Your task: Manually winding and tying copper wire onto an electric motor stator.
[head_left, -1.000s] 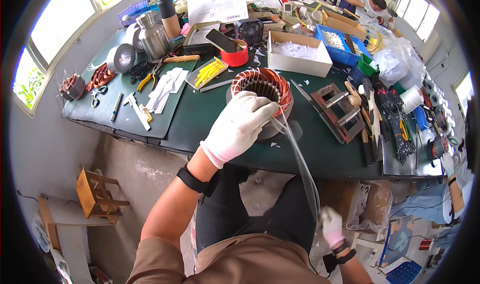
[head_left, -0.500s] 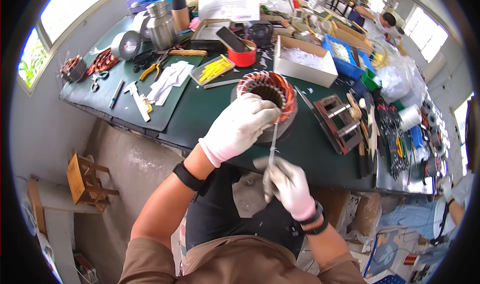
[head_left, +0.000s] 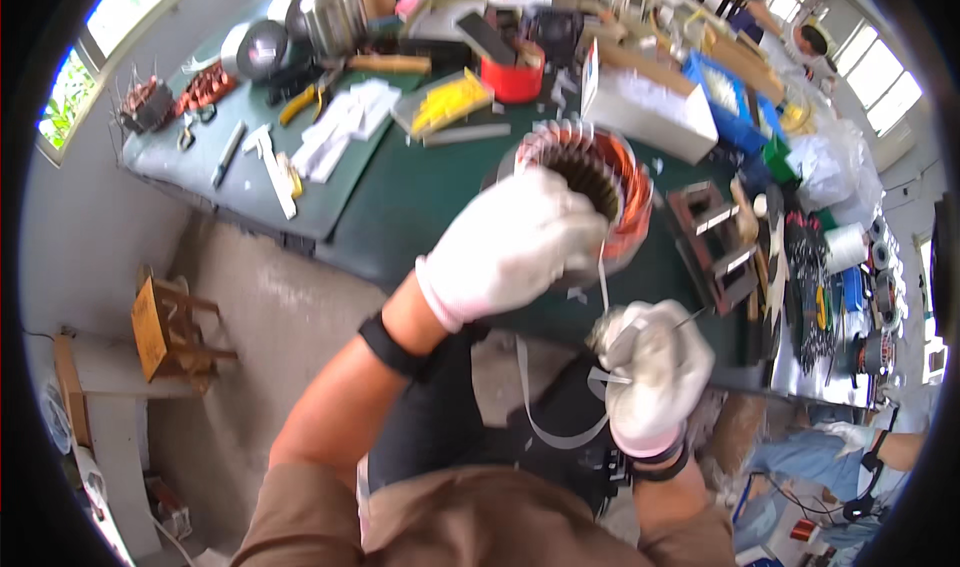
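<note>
A motor stator [head_left: 632, 207] with orange-red copper windings sits at the bench's front, its coil end partly laced with white tape. My left hand [head_left: 520, 235], in a white glove, is closed over the near left rim of the stator; the fingertips are partly hidden. From there a strip of white lacing tape [head_left: 603, 285] runs down to my gloved right hand [head_left: 655, 367], whose fingers are closed on it. The tape's slack hangs in a loop below, over my dark trousers. A thin dark rod tip [head_left: 692, 317] sticks out beside the right hand; its kind is unclear.
Left on the green bench [head_left: 385, 222] lie white paper strips [head_left: 350, 127], a white caliper-like tool [head_left: 270, 172] and pliers [head_left: 305, 102]. Behind are yellow strips [head_left: 448, 102], a red tape roll [head_left: 513, 75] and a white box [head_left: 650, 107]. A metal frame [head_left: 712, 242] stands right.
The view has shifted, so the bench and stator sit farther right. My right hand has turned over and moved right and down relative to the view; a loop of tape now hangs under it.
</note>
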The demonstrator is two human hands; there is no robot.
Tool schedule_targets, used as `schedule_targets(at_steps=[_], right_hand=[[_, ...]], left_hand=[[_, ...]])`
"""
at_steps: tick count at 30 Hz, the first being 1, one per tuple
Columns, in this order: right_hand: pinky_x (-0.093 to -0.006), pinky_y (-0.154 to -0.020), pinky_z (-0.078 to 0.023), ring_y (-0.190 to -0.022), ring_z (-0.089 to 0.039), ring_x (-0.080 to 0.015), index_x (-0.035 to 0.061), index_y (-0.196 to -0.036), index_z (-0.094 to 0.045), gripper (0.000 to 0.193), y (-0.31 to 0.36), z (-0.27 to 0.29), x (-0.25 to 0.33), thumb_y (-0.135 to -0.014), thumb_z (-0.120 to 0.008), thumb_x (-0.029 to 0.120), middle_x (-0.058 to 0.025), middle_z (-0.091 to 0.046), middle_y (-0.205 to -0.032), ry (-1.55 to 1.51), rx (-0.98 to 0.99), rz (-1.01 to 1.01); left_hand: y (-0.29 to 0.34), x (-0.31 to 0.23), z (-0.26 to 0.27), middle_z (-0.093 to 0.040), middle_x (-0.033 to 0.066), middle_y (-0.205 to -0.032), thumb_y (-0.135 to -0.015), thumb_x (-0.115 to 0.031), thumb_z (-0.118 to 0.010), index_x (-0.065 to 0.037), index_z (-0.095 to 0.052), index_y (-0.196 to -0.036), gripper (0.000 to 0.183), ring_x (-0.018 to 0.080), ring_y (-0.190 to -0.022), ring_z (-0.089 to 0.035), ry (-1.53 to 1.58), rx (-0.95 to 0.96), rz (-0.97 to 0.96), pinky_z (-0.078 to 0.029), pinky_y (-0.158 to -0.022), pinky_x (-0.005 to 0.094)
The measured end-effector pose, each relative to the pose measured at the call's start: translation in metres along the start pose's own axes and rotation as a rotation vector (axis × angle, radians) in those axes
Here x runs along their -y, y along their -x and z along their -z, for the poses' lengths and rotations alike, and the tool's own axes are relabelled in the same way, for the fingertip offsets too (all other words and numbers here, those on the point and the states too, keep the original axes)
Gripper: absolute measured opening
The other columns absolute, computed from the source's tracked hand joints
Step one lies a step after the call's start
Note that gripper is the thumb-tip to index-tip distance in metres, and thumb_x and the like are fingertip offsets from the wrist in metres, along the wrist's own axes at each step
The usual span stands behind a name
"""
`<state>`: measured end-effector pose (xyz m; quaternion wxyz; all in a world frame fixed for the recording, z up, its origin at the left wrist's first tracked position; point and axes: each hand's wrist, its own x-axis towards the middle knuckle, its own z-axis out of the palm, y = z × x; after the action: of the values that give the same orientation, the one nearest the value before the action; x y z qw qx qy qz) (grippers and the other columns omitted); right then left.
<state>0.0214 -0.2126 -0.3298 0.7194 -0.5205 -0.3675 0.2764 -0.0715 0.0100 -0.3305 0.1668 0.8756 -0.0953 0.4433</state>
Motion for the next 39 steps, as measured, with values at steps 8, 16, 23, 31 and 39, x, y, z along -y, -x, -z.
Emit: schedule_targets(at_steps=[8,16,23,31,39], right_hand=[[-0.0385,-0.074,-0.054,-0.079,-0.070,-0.0347,-0.0007,-0.099,-0.070,0.004,-0.014,-0.006,0.025,-0.096,-0.071,0.002,-0.0144,-0.073,-0.090,0.499,0.213,0.435],[-0.0270,-0.057,-0.049,-0.059,-0.057,-0.0099,-0.0003,-0.136,-0.066,0.029,0.005,0.040,0.024,-0.111,-0.055,0.009,-0.0060,-0.068,-0.082,0.689,-0.005,0.276],[-0.0430,-0.067,-0.060,-0.080,-0.075,-0.0382,0.0020,-0.123,-0.062,0.025,-0.020,0.019,-0.012,-0.099,-0.067,0.003,-0.0170,-0.076,-0.097,0.982,0.072,0.459],[-0.0440,-0.070,-0.059,-0.080,-0.075,-0.0389,0.0046,-0.120,-0.062,0.030,-0.056,0.018,-0.014,-0.097,-0.078,0.016,-0.0158,-0.077,-0.090,0.702,0.199,0.134],[-0.0337,-0.074,-0.062,-0.085,-0.078,-0.0237,0.0054,-0.143,-0.061,0.064,-0.047,0.023,0.026,-0.087,-0.089,0.017,-0.0139,-0.077,-0.105,0.916,-0.085,0.107]], left_hand=[[-0.014,-0.026,0.007,-0.074,0.0117,-0.105,-0.074,-0.009,-0.089,-0.003,-0.074,-0.111,0.040,0.0352,-0.099,-0.069,-0.025,0.013,0.099,-0.056,-0.093,0.0455],[-0.011,-0.016,0.013,-0.074,0.0122,-0.102,-0.074,-0.003,-0.089,-0.003,-0.074,-0.108,0.037,0.0366,-0.101,-0.070,0.000,0.029,0.141,-0.057,-0.095,0.0456],[-0.016,-0.018,0.019,-0.074,0.0129,-0.103,-0.073,-0.005,-0.090,-0.004,-0.075,-0.110,0.040,0.0364,-0.103,-0.071,-0.003,0.059,0.136,-0.057,-0.096,0.0462],[-0.050,0.000,0.038,-0.075,0.0124,-0.101,-0.076,-0.014,-0.086,-0.004,-0.077,-0.112,0.038,0.0341,-0.098,-0.069,0.029,0.373,0.238,-0.054,-0.099,0.0426],[-0.057,-0.022,0.050,-0.066,0.0206,-0.136,-0.069,-0.034,-0.093,-0.001,-0.069,-0.134,0.077,0.0432,-0.137,-0.055,-0.297,0.495,0.249,-0.034,-0.126,0.0554]])
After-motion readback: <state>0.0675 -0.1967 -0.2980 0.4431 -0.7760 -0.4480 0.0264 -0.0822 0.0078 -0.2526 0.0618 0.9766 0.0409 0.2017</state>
